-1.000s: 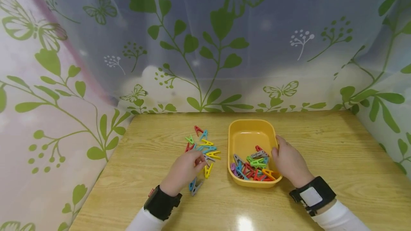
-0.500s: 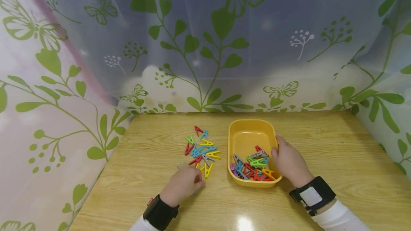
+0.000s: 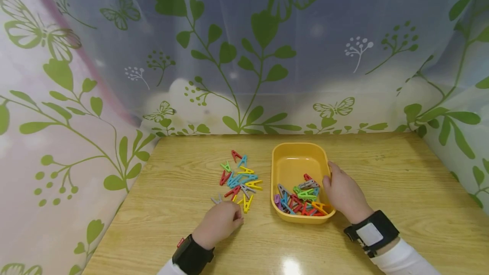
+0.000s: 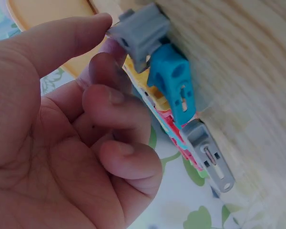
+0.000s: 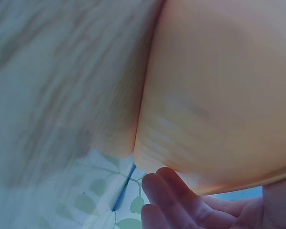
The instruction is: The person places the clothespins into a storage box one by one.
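My left hand is low over the table at the near end of a loose spread of plastic clothespins. In the left wrist view its thumb and index finger pinch the end of a grey clothespin, and the other fingers are curled. A blue clothespin lies right beside that one, with another grey clothespin beyond. My right hand grips the right rim of a yellow plastic tub, thumb over the edge; in the right wrist view its fingers lie against the outer wall.
Mixed-colour clothespins are heaped in the near half of the tub. A wooden table carries everything. Behind and to the left hangs a leaf-and-butterfly patterned curtain.
My left hand has moved from the middle of the spread toward the near edge, covering the blue and grey clothespins there. The right hand and the tub have stayed put.
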`<state>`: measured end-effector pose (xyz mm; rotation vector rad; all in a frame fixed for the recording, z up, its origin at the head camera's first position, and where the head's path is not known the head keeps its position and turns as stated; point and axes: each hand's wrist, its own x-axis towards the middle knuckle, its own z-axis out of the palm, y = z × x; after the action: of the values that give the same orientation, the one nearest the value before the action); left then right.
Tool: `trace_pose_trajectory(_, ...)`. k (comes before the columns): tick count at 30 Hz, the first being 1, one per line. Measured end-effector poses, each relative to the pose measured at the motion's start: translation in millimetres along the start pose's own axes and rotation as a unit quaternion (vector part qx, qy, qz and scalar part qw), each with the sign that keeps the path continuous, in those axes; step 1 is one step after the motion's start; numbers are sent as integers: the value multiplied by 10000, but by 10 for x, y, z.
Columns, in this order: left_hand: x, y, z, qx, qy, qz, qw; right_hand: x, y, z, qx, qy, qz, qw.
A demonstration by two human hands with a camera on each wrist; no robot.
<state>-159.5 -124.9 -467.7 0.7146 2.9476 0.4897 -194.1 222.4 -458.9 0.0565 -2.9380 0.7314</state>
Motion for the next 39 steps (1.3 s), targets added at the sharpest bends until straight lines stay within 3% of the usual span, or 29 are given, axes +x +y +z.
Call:
trace_pose_trajectory(7, 0, 50, -143, -145, 129, -20, 9998, 9, 1, -5, 35, 4, 14, 10000)
trace_pose_trajectory(12, 50, 105, -275, -25, 590, 53, 9982, 8, 4, 2, 68, -6, 10, 10000)
trace_pose_trajectory(16, 108, 172, -357, -194, 989, 128, 9948, 7, 1, 5, 91, -5, 2, 10000)
trace_pose_trajectory(22, 199, 333, -437, -236, 1283, 249, 9911, 8, -7, 0, 83, -71, 73, 9999)
trace_pose_trajectory(29, 295, 518, -407, -389, 1453, 913, 9844, 9, -6, 1, 104, -63, 65, 9999)
trace_pose_trajectory(39, 428, 818, -295, 59, 1442, 1819, 9727, 9, 1, -10, 119, -89, 90, 9998)
